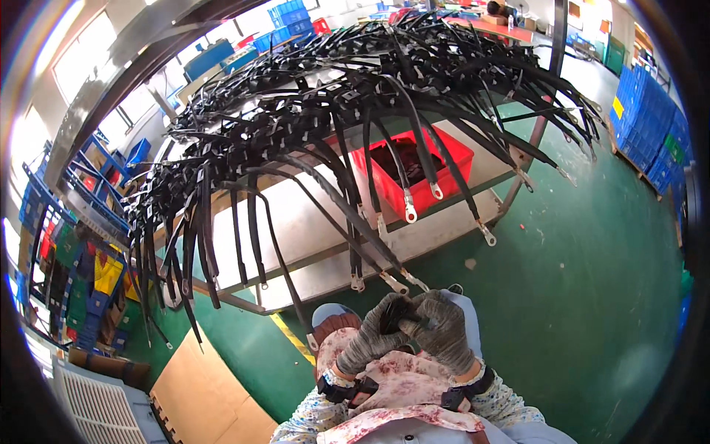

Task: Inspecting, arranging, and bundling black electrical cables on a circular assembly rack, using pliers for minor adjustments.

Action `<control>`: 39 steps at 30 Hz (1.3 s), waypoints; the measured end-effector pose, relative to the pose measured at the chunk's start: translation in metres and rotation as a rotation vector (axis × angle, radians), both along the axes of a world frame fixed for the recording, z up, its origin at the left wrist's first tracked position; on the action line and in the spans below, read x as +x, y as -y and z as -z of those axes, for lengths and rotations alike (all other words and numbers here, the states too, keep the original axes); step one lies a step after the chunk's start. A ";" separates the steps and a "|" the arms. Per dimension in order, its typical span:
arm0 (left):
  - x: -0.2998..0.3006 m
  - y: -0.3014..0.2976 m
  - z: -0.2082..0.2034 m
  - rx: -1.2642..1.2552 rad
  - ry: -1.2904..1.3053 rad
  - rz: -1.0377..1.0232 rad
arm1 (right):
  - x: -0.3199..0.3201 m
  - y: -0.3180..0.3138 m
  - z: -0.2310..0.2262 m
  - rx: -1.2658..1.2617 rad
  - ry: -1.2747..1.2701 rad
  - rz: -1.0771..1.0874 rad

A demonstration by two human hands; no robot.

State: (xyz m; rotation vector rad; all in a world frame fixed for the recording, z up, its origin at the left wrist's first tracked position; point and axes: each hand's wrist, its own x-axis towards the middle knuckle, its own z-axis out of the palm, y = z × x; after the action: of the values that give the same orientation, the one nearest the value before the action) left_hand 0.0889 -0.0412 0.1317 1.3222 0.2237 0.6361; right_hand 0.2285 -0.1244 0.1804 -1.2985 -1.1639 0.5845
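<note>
My left hand [377, 333] and my right hand [440, 329], both in grey knit gloves, meet in front of my lap with their fingers curled together. A small dark thing [397, 312] shows between them, mostly hidden by the gloves, so its kind cannot be made out. Just beyond my fingers hang the metal ring lugs [396, 283] of black cables. These belong to a large pile of black sleeved cables [296, 118] on the rack in front of me, many ends drooping over its near edge.
A red bin [455, 152] with dark contents stands on the metal rack shelf [436, 229] under the cables. Stacked blue crates [651, 126] are at the right, shelves of coloured bins [89, 288] at the left. Flat cardboard [211, 392] lies on the green floor [562, 311] at lower left.
</note>
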 end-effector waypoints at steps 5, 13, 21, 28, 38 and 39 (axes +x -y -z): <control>-0.015 0.012 -0.031 -0.364 -0.250 -0.006 | -0.003 -0.010 0.000 -0.017 -0.030 0.028; -0.043 -0.015 -0.007 -0.687 0.033 -0.303 | 0.019 -0.002 0.003 -0.051 -1.155 -0.275; -0.001 -0.073 -0.049 -0.571 0.184 -0.172 | 0.002 -0.012 0.002 0.109 -0.065 -0.095; 0.005 -0.074 -0.075 -0.521 0.219 -0.177 | -0.003 -0.006 -0.006 0.209 0.474 0.143; -0.001 -0.074 -0.062 -0.575 0.225 -0.206 | -0.006 -0.001 -0.022 0.200 0.509 0.067; 0.003 -0.073 -0.067 -0.572 0.246 -0.188 | -0.007 0.000 -0.024 0.193 0.522 0.098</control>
State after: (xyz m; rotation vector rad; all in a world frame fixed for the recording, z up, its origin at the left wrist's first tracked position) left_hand 0.0924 0.0315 0.1988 0.6715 0.3038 0.8132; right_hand 0.2214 -0.1241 0.2046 -1.3703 -1.5265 0.0506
